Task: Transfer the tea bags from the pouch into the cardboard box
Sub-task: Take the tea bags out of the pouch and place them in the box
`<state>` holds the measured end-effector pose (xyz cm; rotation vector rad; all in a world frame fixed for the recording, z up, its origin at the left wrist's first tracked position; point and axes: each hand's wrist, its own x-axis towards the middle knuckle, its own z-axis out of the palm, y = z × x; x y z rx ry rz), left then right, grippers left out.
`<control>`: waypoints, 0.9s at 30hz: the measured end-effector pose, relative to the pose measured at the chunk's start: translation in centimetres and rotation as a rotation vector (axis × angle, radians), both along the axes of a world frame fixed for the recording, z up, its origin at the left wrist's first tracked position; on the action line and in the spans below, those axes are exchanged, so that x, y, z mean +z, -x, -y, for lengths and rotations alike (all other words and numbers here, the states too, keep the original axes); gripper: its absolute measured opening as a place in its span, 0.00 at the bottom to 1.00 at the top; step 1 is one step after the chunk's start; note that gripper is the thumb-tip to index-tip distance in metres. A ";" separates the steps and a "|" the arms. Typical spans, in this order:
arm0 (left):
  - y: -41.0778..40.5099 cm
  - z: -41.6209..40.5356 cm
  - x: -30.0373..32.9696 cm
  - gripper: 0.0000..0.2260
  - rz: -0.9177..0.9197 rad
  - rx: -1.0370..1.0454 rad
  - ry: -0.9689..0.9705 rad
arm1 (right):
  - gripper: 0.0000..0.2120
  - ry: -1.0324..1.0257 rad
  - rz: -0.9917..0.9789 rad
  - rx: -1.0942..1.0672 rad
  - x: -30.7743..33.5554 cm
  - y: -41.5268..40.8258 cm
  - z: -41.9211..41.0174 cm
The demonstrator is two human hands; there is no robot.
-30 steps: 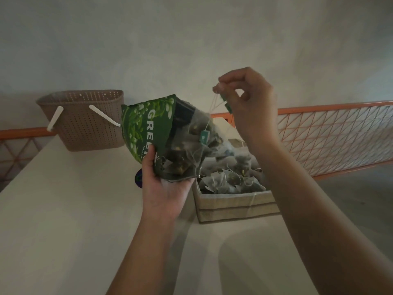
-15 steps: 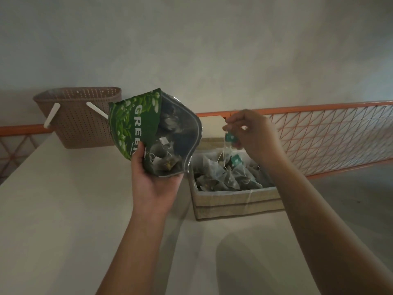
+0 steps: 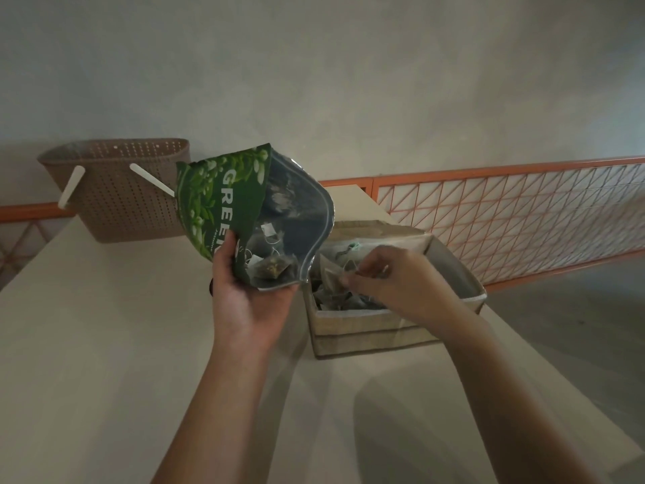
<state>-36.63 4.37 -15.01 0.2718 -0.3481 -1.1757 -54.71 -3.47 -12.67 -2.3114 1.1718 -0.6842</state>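
Observation:
My left hand (image 3: 249, 302) grips a green tea pouch (image 3: 244, 211) from below, its open mouth tilted toward me. A few tea bags (image 3: 270, 269) lie inside it. To the right stands the cardboard box (image 3: 370, 330) on the pale table (image 3: 104, 344), holding several pyramid tea bags (image 3: 335, 274). My right hand (image 3: 398, 277) is down over the box, fingers curled and pinching at the tea bags there. What exactly it pinches is partly hidden by the hand.
A brown perforated basket (image 3: 122, 190) with white handles sits at the table's back left. An orange wire-mesh railing (image 3: 506, 211) runs behind and to the right of the table. The table's right edge drops off beyond the box.
My right hand came down from high above the pouch, carrying tea bags by their strings, and is now low in the box. The pouch has tilted slightly and shifted left.

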 end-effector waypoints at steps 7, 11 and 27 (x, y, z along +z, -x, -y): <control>0.1 -0.1 0.2 0.19 -0.021 -0.012 -0.005 | 0.04 0.035 -0.240 -0.126 0.1 0.7 0.5; 0.1 -0.1 0.5 0.20 -0.032 0.008 -0.029 | 0.13 0.048 0.110 -0.156 2.4 0.7 0.9; 0.2 -0.6 1.0 0.20 -0.033 -0.004 -0.004 | 0.15 0.085 0.106 -0.149 0.2 -0.2 1.5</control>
